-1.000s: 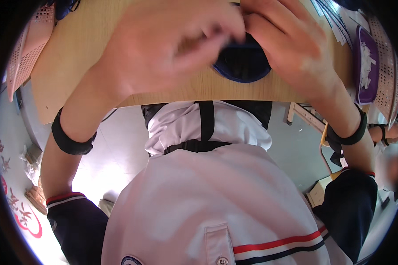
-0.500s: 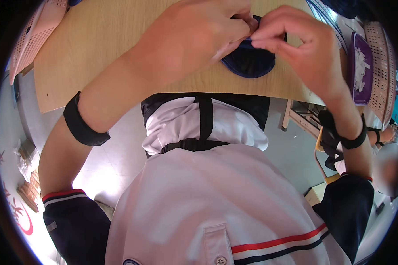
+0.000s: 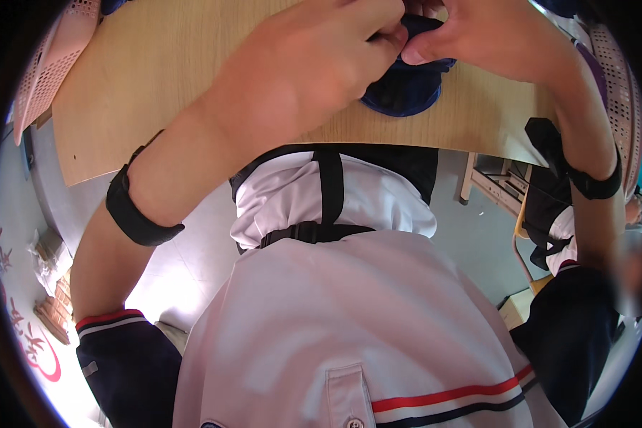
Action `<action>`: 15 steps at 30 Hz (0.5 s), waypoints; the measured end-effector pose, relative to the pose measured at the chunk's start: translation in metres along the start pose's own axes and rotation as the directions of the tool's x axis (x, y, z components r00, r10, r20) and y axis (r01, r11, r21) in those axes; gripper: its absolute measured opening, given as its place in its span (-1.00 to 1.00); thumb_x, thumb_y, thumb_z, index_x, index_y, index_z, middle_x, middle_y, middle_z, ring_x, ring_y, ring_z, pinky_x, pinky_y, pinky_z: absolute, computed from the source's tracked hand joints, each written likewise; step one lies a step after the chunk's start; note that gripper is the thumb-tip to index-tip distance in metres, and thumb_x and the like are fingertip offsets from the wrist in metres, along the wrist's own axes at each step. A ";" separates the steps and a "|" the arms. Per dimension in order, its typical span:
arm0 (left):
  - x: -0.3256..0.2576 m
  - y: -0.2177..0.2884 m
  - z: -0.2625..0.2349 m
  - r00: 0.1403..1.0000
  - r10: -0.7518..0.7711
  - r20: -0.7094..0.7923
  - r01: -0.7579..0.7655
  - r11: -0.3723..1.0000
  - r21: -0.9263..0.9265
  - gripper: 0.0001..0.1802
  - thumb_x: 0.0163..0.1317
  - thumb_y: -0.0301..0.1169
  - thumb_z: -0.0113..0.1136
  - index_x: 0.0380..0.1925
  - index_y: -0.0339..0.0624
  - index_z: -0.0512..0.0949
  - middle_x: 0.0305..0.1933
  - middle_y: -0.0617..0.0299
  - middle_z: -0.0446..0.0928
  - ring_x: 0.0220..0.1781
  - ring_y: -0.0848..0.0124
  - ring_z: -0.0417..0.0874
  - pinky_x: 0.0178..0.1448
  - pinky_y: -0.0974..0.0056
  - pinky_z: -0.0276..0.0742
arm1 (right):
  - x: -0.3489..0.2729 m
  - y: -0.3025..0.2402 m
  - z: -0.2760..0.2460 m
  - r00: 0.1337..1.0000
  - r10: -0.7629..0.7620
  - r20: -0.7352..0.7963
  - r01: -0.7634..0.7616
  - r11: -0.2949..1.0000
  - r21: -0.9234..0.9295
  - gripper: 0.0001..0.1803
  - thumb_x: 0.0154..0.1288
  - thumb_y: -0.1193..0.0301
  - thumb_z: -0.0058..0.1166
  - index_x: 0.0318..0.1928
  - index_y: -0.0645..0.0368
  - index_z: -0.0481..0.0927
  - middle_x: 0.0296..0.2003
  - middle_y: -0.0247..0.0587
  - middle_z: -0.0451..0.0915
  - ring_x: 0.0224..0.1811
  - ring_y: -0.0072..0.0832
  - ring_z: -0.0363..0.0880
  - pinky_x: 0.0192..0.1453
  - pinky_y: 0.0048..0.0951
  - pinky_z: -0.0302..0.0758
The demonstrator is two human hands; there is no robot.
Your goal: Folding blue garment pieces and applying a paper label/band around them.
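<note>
A dark blue fabric piece (image 3: pixel 404 90) with a rounded, rimmed near end lies at the far part of the wooden table (image 3: pixel 157 78), between my hands. My left hand (image 3: pixel 317 60) is closed, its fingers curled at the left edge of the piece. From the other side my right hand (image 3: pixel 496 39) pinches the cloth, thumb on top and the other fingers mostly hidden behind it. The two thumbs almost meet over the piece. Its far end is cut off by the picture's upper edge and covered by my fingers.
A pink perforated basket (image 3: pixel 53 68) stands at the table's left. Another pale perforated basket (image 3: pixel 624 93) is on the right, beside a purple container (image 3: pixel 593 71) partly behind my right forearm. A person (image 3: pixel 631 271) sits at the far right, near a wooden frame (image 3: pixel 496 185).
My right hand has shifted up and right, and its pinch has become a hold on the fabric. The piece is now folded or bunched upward. My left hand stays almost in place.
</note>
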State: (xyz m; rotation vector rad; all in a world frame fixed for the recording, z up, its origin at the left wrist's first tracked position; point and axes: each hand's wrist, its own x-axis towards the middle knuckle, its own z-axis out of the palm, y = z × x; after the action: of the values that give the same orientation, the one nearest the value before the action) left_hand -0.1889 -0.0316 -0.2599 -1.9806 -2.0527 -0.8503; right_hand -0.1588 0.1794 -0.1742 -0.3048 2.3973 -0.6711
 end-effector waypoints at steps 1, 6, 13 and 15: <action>0.001 0.003 -0.001 1.000 -0.015 0.025 0.014 0.999 0.033 -0.74 0.06 -0.50 0.25 -0.20 -0.31 0.65 -0.10 0.12 0.50 -0.09 0.14 0.53 0.03 0.24 0.56 | 0.001 0.009 0.008 0.991 -0.087 -0.099 0.090 0.995 0.029 -0.64 0.13 0.55 0.37 -0.01 0.32 0.71 -0.22 -0.14 0.74 -0.19 -0.48 0.67 -0.06 -0.43 0.57; 0.001 0.003 -0.001 1.000 -0.011 -0.007 0.011 1.000 0.009 -0.77 0.08 -0.50 0.23 -0.23 -0.30 0.66 -0.09 0.15 0.49 -0.08 0.17 0.53 0.00 0.27 0.57 | 0.001 0.032 0.016 0.973 -0.171 -0.155 0.231 0.767 0.599 -0.69 0.12 0.58 0.39 -0.07 0.34 0.72 -0.22 -0.17 0.76 -0.17 -0.58 0.67 -0.07 -0.48 0.58; 0.004 0.014 -0.014 0.998 -0.046 0.049 0.034 0.976 0.217 -0.53 -0.08 -0.35 0.51 -0.08 -0.15 0.70 0.02 0.29 0.63 0.11 0.24 0.63 0.07 0.17 0.64 | 0.001 -0.008 -0.004 0.995 0.102 -0.004 -0.097 0.956 0.278 -0.73 0.07 0.61 0.39 -0.16 0.35 0.70 -0.29 -0.22 0.74 -0.25 -0.57 0.65 -0.16 -0.46 0.57; 0.005 0.037 -0.019 0.992 -0.120 0.030 0.109 0.964 0.243 -0.55 -0.09 -0.36 0.50 -0.10 -0.14 0.71 0.02 0.30 0.64 0.10 0.27 0.64 0.04 0.17 0.65 | -0.003 -0.011 0.012 0.983 0.171 -0.067 -0.154 0.967 0.204 -0.74 0.06 0.61 0.40 -0.19 0.35 0.69 -0.32 -0.24 0.72 -0.27 -0.57 0.64 -0.17 -0.46 0.57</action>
State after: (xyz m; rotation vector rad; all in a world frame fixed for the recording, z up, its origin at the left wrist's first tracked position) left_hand -0.1589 -0.0384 -0.2316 -1.7827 -2.1946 -0.5484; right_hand -0.1482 0.1666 -0.1753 0.0044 2.3783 -0.8528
